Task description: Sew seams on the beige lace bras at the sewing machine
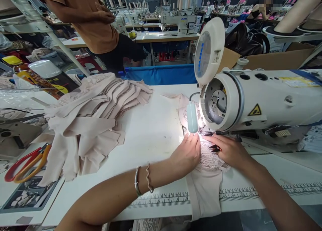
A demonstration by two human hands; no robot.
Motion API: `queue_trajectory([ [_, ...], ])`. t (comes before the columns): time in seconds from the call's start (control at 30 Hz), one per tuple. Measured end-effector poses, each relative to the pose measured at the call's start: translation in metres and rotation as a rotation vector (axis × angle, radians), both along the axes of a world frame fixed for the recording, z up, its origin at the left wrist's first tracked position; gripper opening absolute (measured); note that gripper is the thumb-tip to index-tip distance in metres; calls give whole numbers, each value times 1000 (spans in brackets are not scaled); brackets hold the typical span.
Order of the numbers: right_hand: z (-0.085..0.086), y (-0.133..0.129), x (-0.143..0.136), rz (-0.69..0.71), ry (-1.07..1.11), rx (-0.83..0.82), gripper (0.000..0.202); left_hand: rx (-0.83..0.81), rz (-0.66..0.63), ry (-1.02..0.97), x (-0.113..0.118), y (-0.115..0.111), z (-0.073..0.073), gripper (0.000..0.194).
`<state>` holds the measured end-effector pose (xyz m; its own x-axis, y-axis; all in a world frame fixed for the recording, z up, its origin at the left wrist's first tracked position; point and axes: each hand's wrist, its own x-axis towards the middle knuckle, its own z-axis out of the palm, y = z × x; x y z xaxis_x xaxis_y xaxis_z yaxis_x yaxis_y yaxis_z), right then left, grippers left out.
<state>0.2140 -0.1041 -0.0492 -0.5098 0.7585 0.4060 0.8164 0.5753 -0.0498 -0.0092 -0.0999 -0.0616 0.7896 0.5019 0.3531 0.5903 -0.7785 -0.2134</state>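
My left hand lies with its fingers flat on a beige lace-trimmed garment piece, just below the sewing area. Beside it, my right hand reaches its index finger toward the presser-foot area and rests over the lace. Dark pointed tips of thread snips stick out from under its curled fingers. Both hands are under the head of a white sewing machine with its round end cover swung up. A pale lamp lights the spot. The needle is hidden by hands and glare.
A pile of beige cut pieces covers the table's left part. Orange-and-red-handled scissors lie beyond it, above a small grey tray. A spray can leans behind. A printed ruler runs along the front edge. Across stands a person.
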Motion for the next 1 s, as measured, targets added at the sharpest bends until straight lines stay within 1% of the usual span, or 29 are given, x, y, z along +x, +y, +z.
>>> queue_trajectory([
  [0.1, -3, -1, 2, -34, 19, -56, 55, 15, -25, -25, -2, 4, -1, 37],
  [0.2, -8, -1, 5, -38, 57, -115, 63, -12, -54, -67, -4, 10, -3, 33],
  [0.33, -14, 1, 7, -20, 80, -139, 62, -48, -104, -144, -7, 18, -6, 31],
  [0.4, -15, 2, 7, -14, 82, -148, 63, -77, -130, -169, -9, 23, -4, 30],
  [0.47, -15, 1, 7, -9, 77, -152, 67, -120, -161, -175, -14, 28, 2, 27],
  [0.57, -12, -1, 5, 4, 66, -140, 73, -213, -209, -158, -24, 38, 16, 25],
  [0.63, -10, -2, 2, 11, 69, -132, 71, -283, -229, -131, -30, 44, 27, 25],
  [0.7, -7, -2, -1, 16, 78, -132, 70, -315, -225, -94, -32, 46, 34, 24],
  [0.73, -5, -1, -3, 18, 86, -130, 69, -316, -206, -84, -30, 44, 36, 23],
  [0.8, -2, -1, -6, 25, 102, -118, 67, -322, -150, -108, -23, 35, 34, 22],
  [0.9, 1, -1, -8, 52, 136, -111, 66, -344, -62, -222, -10, 13, 24, 17],
  [0.93, 2, -1, -8, 58, 148, -115, 67, -343, -50, -238, -7, 7, 21, 16],
  [1.0, 2, -2, -6, 59, 171, -130, 66, -351, -71, -207, -7, 1, 19, 23],
])
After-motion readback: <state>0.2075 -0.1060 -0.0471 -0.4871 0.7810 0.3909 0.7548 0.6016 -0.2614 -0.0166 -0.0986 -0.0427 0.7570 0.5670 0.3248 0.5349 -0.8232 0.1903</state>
